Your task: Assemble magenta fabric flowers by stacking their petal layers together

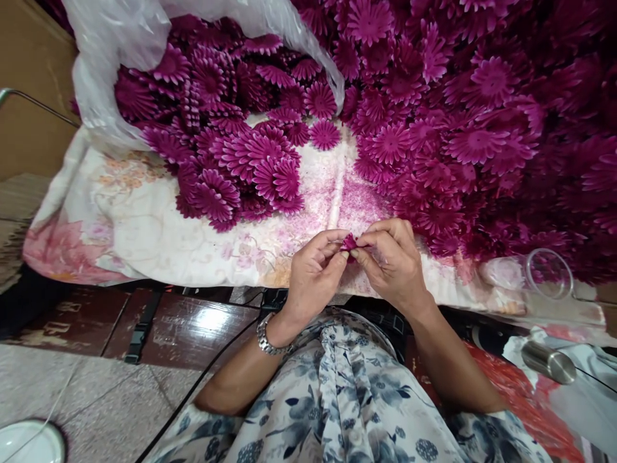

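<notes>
Between the fingertips of both my hands is a small magenta artificial flower piece (pixel 349 243), partly covered by fingers. My left hand (pixel 315 273), with a metal watch on its wrist, pinches it from the left. From the right, my right hand (pixel 395 260) grips its other side with thumb and index finger. Both are held just above the near edge of a floral cloth (pixel 139 238). Beyond them lie a loose pile of magenta flower heads (pixel 260 154) on the left and a much larger heap of flower heads (pixel 477 141) on the right.
A translucent plastic bag (pixel 110 83) lies open around the left pile. Near the right edge of the cloth is a clear round plastic container (pixel 549 274). A metal cylinder (pixel 548 362) rests at lower right. A dark wooden bench (pixel 193 325) runs below the cloth.
</notes>
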`<state>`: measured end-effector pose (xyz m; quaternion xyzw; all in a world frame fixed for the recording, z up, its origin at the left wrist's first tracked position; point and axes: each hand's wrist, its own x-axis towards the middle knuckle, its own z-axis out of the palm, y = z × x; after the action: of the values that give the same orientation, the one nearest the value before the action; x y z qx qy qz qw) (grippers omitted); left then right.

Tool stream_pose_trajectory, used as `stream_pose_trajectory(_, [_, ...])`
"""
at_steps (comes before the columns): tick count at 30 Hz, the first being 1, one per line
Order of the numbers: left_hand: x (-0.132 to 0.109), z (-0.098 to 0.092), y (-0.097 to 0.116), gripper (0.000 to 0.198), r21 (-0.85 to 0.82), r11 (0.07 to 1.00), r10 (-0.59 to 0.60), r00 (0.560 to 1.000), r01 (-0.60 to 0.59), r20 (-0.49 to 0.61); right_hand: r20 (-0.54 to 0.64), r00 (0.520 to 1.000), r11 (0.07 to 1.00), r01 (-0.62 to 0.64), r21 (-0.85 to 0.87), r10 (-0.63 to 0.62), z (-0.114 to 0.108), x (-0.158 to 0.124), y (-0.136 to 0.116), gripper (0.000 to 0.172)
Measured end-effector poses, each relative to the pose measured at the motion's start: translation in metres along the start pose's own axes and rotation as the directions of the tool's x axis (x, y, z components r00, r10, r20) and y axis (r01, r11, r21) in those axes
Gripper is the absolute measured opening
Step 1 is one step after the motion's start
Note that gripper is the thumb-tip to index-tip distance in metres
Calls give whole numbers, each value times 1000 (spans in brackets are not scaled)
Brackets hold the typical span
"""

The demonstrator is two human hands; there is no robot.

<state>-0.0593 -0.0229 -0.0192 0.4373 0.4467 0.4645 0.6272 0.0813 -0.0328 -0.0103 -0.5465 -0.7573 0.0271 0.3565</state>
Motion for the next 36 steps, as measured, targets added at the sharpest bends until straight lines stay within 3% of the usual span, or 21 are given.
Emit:
stream_pose_trajectory(4, [-1,0,-1,27,-73,997,-25,1000,26,16,-26,1000,1000,3,18,-2,3,-3,1,9])
stream_pose_trajectory(9, [2,1,-1,32,-242,961,-124,991,132,48,-88,994,992,58,-113,-68,5,-5,2,11])
stream_pose_trajectory(13, [4,1,-1,32,-257,955,-150,989,146,5,-111,985,980,115,-164,-134,5,-3,0,8])
stream_pose_trajectory(19, [4,-3,-5,26,-191,981,-37,998,27,-47,-115,986,992,112,-58,-118,5,-3,-1,6])
stream_pose_trajectory(24, [5,2,0,32,-279,951,-129,991,136,42,-131,981,988,139,-61,-146,8,-3,-2,8])
stream_pose_trajectory(28, [6,6,2,26,-350,930,-99,994,109,49,-121,992,995,56,81,-46,3,-1,-3,24])
stream_pose_trajectory(32, [6,3,2,32,-402,901,-123,985,161,118,16,1000,973,-16,231,12,-6,-4,1,39])
stream_pose_trajectory(36, [7,0,0,26,-364,927,-88,995,95,35,10,996,952,-88,294,89,-9,-11,7,39])
